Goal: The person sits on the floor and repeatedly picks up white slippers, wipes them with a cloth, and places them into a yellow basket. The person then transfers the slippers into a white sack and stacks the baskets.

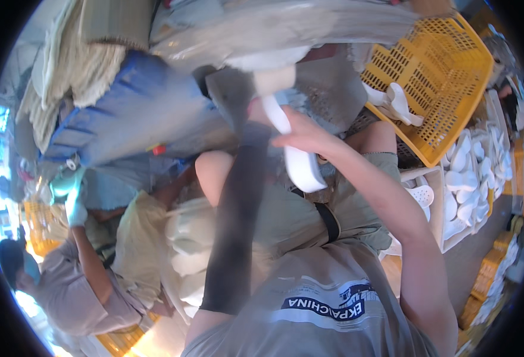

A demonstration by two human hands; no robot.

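My right hand [304, 130] is closed round a long white piece shaped like a shoe sole [303, 169]. The piece slants in front of my lap, its upper end close to a pale roller-like part [275, 81]. On the other side of the piece's upper end is my left hand [258, 112], its forearm in a black sleeve. Blur and a grey surface hide most of the left fingers, so I cannot tell whether they grip the piece. Grey sheet material [229, 95] surrounds the roller.
A yellow plastic basket [431, 128] at the upper right holds a few white sole pieces [400, 106]. Below it are bins heaped with white shoe parts [467, 184]. Blue sheeting [131, 113] hangs at the left. A seated co-worker [86, 285] wears a pale glove [76, 202].
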